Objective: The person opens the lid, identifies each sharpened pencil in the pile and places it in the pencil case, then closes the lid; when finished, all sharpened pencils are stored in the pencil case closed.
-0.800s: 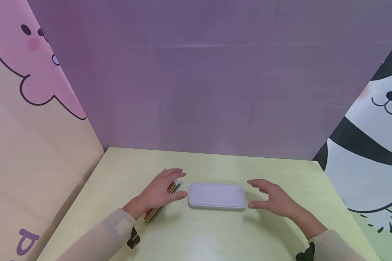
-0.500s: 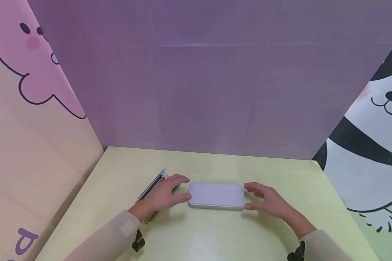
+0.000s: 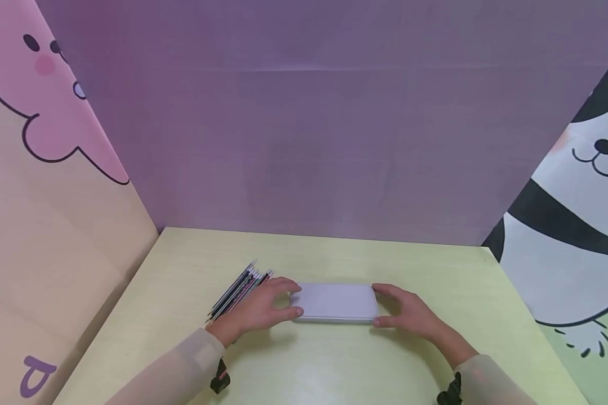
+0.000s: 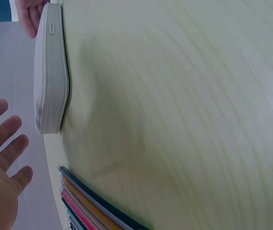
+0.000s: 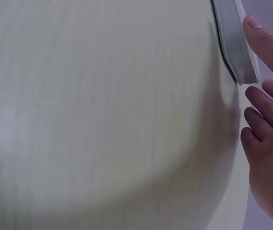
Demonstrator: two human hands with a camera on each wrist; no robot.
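Note:
A flat, pale lilac case [image 3: 337, 302] with rounded corners lies on the table, its lid down. Its white side with a small slot shows in the left wrist view [image 4: 54, 72]. My left hand [image 3: 263, 306] is at its left end, fingers spread and relaxed; in the head view its thumb and fingertips overlap the edge. At the right end is my right hand [image 3: 410, 312], thumb by the near corner, fingers by the far one. The right wrist view has that thumb [image 5: 266, 45] against or just over the rim; whether it touches is unclear.
A bundle of several thin pencils [image 3: 238, 289] lies slanted beside my left hand, partly hidden by it. Behind the pale yellow table [image 3: 334, 371] stands a purple backdrop [image 3: 304, 140]. Panels with cartoon animals rise at both sides.
Both hands have moved inward to the ends of the case. The left hand has left more of the pencils uncovered. The case stays where it was on the table.

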